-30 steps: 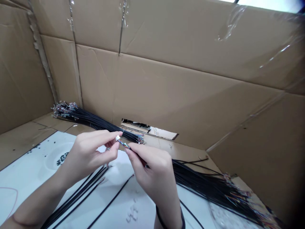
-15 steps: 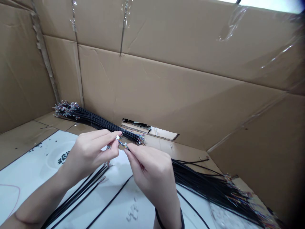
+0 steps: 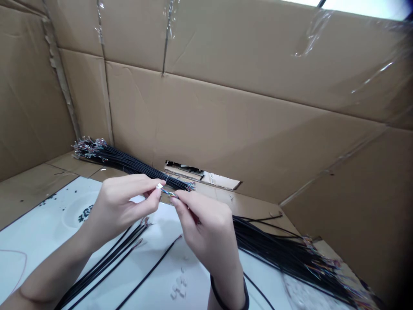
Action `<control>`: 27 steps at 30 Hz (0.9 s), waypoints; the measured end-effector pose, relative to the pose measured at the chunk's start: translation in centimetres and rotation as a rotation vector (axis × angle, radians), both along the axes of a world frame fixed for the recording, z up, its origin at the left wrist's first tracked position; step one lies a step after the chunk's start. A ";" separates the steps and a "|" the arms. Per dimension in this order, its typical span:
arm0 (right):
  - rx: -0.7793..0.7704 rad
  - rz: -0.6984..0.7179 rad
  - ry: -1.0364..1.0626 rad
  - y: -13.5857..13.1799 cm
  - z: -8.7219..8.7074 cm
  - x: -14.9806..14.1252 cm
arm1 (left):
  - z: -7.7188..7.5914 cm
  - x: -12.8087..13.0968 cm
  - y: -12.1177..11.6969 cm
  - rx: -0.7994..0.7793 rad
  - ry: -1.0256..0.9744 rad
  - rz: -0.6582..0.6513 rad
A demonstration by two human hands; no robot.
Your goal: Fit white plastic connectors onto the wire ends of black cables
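My left hand (image 3: 124, 209) pinches a small white plastic connector (image 3: 159, 186) between thumb and fingertips. My right hand (image 3: 203, 228) grips a black cable (image 3: 193, 217) close to its end, where thin multicoloured wires (image 3: 168, 192) run out to that connector. The two hands are nearly touching, with the wires spanning the gap. Behind them lies a long bundle of black cables (image 3: 129, 164) with colourful wire ends. Part of the cable in my right hand is hidden by my fingers.
A second black cable bundle (image 3: 284, 252) lies to the right, and several loose black cables (image 3: 106, 262) lie on the white mat (image 3: 155, 267). Small white connectors (image 3: 178, 287) sit near the front. Cardboard walls (image 3: 226, 107) rise behind, with a torn slot (image 3: 201, 173).
My right hand has shifted slightly up and toward the left hand. The coloured wires now run flatter between my fingers, and the connector stays in my left hand.
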State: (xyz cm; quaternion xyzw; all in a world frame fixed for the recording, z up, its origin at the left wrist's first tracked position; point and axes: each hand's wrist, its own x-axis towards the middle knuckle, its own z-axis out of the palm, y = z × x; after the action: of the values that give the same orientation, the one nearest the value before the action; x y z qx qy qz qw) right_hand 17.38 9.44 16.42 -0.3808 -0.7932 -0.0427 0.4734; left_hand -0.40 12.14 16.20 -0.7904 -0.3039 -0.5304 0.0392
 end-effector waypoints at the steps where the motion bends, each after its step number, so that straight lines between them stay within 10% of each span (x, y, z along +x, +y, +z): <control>1: -0.009 0.003 0.019 0.1 0.0 0.1 | 0.2 -0.1 -0.1 -0.053 -0.006 -0.041; 11: -0.044 -0.021 -0.009 0.3 0.1 0.3 | 0.1 -0.1 0.0 -0.354 -0.127 -0.246; 27: -0.068 -0.045 0.019 0.3 0.2 0.1 | -0.3 0.5 -0.3 -0.284 -0.173 -0.137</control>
State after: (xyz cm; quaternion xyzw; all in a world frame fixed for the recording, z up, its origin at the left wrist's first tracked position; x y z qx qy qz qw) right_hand 17.49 9.71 16.60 -0.4149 -0.7808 -0.0226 0.4665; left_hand 0.11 11.88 15.91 -0.7583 -0.3237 -0.5495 -0.1354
